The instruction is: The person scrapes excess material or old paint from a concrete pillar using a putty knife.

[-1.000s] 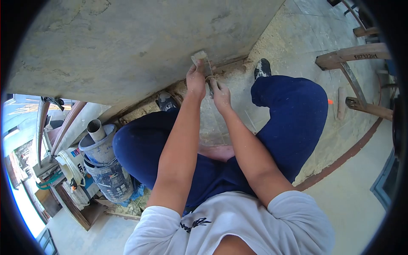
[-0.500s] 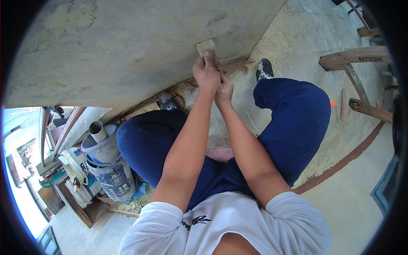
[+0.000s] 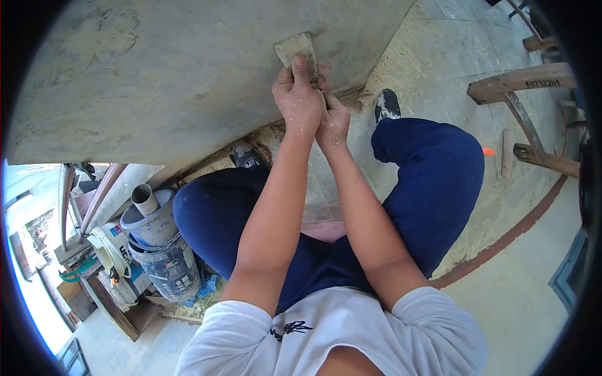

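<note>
A flat scraper blade (image 3: 296, 49), coated with pale residue, lies against the grey wall surface (image 3: 188, 75). My left hand (image 3: 301, 100) is closed on the scraper, with the thumb stretched along its face. Just to the right and lower, my right hand (image 3: 333, 122) is closed round the tool's lower end, touching my left hand. The handle is mostly hidden by both hands. White specks cover my hands and forearms.
Stacked buckets (image 3: 164, 257) with a metal tube (image 3: 144, 199) stand at the left, beside a white container (image 3: 113, 250). Wooden frame legs (image 3: 527, 84) are at the right. My shoes (image 3: 387, 105) flank the wall's base.
Both hands and the scraper have moved up the wall and slightly left. More of the blade shows, and it is tilted a little differently.
</note>
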Demonstrator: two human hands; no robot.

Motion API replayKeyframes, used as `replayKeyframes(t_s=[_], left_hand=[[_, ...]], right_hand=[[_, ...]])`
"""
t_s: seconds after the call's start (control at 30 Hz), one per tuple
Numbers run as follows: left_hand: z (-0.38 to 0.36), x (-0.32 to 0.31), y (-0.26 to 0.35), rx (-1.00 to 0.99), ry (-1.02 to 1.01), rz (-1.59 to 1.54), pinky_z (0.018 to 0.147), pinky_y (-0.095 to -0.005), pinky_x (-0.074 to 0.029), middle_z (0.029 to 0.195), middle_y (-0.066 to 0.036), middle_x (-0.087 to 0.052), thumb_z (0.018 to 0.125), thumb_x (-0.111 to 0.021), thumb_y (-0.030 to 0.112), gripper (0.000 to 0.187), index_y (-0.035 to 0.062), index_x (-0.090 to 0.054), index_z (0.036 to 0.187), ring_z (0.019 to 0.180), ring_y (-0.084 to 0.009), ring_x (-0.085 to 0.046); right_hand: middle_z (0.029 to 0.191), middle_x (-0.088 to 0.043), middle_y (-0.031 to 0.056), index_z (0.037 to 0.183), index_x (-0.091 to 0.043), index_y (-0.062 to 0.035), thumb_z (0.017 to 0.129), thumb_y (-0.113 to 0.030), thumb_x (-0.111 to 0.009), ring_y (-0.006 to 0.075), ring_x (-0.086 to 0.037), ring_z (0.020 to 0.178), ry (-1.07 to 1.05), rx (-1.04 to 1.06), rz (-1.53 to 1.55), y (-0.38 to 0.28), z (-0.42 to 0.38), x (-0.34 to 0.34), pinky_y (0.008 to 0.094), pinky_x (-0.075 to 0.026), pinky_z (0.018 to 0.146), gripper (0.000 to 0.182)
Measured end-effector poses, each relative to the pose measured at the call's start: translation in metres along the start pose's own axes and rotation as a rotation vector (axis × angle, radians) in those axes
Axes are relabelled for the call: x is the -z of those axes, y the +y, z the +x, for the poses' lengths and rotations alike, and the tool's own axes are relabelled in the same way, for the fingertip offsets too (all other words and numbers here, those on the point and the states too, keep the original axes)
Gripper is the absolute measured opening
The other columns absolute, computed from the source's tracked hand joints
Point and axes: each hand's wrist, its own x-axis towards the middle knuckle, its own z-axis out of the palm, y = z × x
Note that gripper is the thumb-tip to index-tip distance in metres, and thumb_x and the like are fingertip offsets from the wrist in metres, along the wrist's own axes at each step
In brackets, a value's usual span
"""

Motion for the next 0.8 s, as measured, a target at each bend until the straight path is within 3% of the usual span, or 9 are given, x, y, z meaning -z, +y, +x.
replayKeyframes(t_s=[0.03,0.1,0.23,0.3,0.43,0.6,0.67,0.8], left_hand=[[-0.001,0.003,-0.005,-0.013,-0.005,-0.004,0.054,-0.0281,-0.043,0.075,-0.010,-0.065,0.096,-0.050,0.040,0.040,0.0011,-0.056,0.087,0.057,-0.0141,-0.052],[-0.005,0.012,-0.024,0.145,0.046,0.020,0.054,-0.0275,-0.044,0.075,-0.011,-0.065,0.098,-0.048,0.034,0.037,-0.0011,-0.056,0.090,0.055,-0.0135,-0.053],[-0.008,-0.005,0.018,0.103,0.061,0.097,0.053,-0.0277,-0.045,0.074,-0.010,-0.064,0.098,-0.046,0.039,0.041,0.0001,-0.055,0.090,0.056,-0.0138,-0.054],[-0.006,-0.003,0.037,0.009,-0.068,-0.117,0.050,-0.0277,-0.044,0.071,-0.009,-0.062,0.098,-0.045,0.041,0.042,0.0011,-0.054,0.089,0.056,-0.0139,-0.054],[-0.009,0.019,-0.007,0.130,0.113,-0.021,0.048,-0.0267,-0.041,0.065,-0.006,-0.056,0.097,-0.046,0.043,0.043,0.0011,-0.052,0.088,0.055,-0.0142,-0.052],[-0.005,0.002,0.067,0.012,0.030,-0.082,0.048,-0.0257,-0.039,0.064,-0.006,-0.055,0.096,-0.048,0.044,0.044,0.0003,-0.051,0.087,0.053,-0.0133,-0.049],[-0.001,0.004,0.078,-0.073,-0.027,-0.166,0.048,-0.0254,-0.039,0.065,-0.006,-0.056,0.095,-0.049,0.045,0.045,0.0006,-0.051,0.085,0.054,-0.0131,-0.050],[-0.010,0.033,0.005,0.148,0.170,0.009,0.046,-0.0266,-0.039,0.066,-0.006,-0.056,0.096,-0.049,0.042,0.042,0.0017,-0.053,0.087,0.055,-0.0131,-0.051]], right_hand=[[0.059,-0.056,0.0157,0.078,-0.061,0.0051,0.088,-0.032,-0.061,0.0139,-0.046,0.055,0.001,0.014,0.005,0.002,-0.004,-0.002,0.0323,-0.041,0.053,0.039],[0.061,-0.058,0.0187,0.081,-0.062,0.0052,0.088,-0.033,-0.061,0.0169,-0.049,0.054,0.090,-0.100,-0.114,0.012,-0.017,-0.005,0.0338,-0.042,0.055,0.039],[0.065,-0.060,0.0214,0.085,-0.063,0.0049,0.088,-0.035,-0.060,0.0209,-0.054,0.056,0.063,-0.058,-0.045,-0.028,-0.017,-0.001,0.0351,-0.044,0.057,0.040],[0.065,-0.060,0.0219,0.089,-0.064,0.0049,0.088,-0.035,-0.059,0.0226,-0.056,0.057,-0.007,0.038,-0.097,-0.066,-0.012,0.002,0.0351,-0.045,0.059,0.041],[0.066,-0.060,0.0231,0.094,-0.064,0.0056,0.087,-0.034,-0.061,0.0249,-0.061,0.059,-0.053,-0.095,-0.213,-0.017,-0.026,-0.001,0.0340,-0.046,0.059,0.040],[0.067,-0.061,0.0238,0.097,-0.064,0.0047,0.087,-0.037,-0.059,0.0296,-0.062,0.062,-0.045,0.066,-0.126,-0.091,-0.016,-0.007,0.0353,-0.046,0.061,0.043],[0.070,-0.062,0.0249,0.097,-0.063,0.0046,0.087,-0.035,-0.059,0.0306,-0.063,0.065,-0.208,0.064,-0.131,-0.102,-0.009,-0.008,0.0355,-0.047,0.064,0.042],[0.077,-0.062,0.0261,0.098,-0.062,0.0048,0.087,-0.035,-0.060,0.0324,-0.064,0.069,-0.149,-0.066,-0.121,-0.013,-0.033,-0.015,0.0367,-0.047,0.065,0.042]])
